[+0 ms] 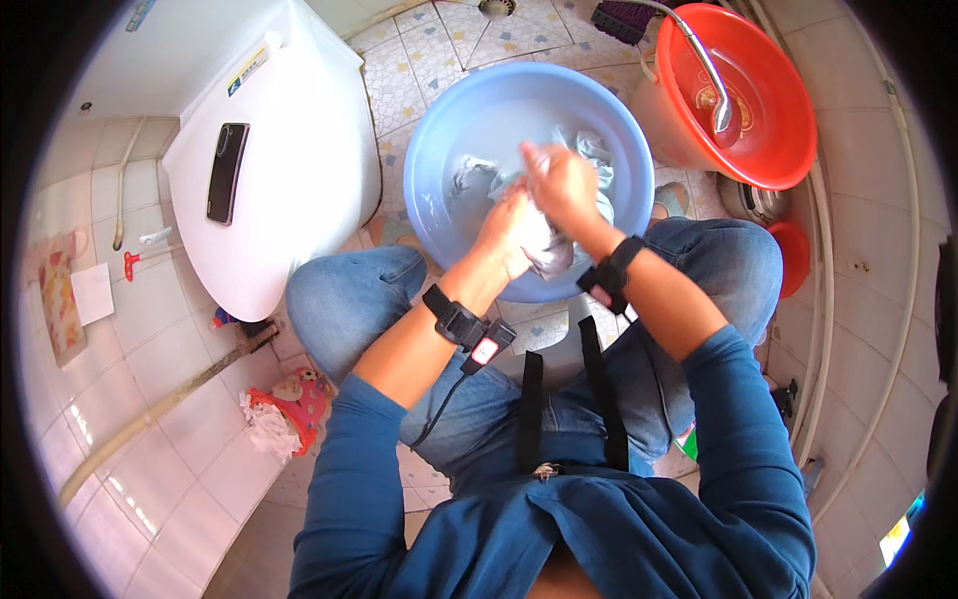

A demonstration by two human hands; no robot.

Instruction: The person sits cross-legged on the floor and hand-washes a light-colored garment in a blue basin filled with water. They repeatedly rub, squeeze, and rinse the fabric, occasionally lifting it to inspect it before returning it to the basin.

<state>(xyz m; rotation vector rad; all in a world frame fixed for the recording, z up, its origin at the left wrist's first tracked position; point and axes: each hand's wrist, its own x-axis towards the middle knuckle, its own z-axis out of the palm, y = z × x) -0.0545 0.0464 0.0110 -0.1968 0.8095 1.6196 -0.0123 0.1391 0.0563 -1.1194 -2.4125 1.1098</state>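
A blue plastic basin (434, 232) stands on the tiled floor between my knees, with cloudy, soapy water in it. Both my hands are over the basin, close together on a wet, light-coloured cloth (552, 251). My left hand (509, 228) grips the cloth from the left, its fingers closed around it. Directly against it on the right is my right hand (561, 180), curled and somewhat blurred, with cloth below it. More pale green fabric (595, 150) lies in the water at the basin's right side. Some suds float left of my hands.
A red bucket (793, 97) with a shower head (721, 118) hanging in it stands at the upper right. A dark phone (228, 174) lies on a white surface (314, 150) at the left. A bin of crumpled paper (296, 415) is at the lower left, and a drain (496, 7) at the top.
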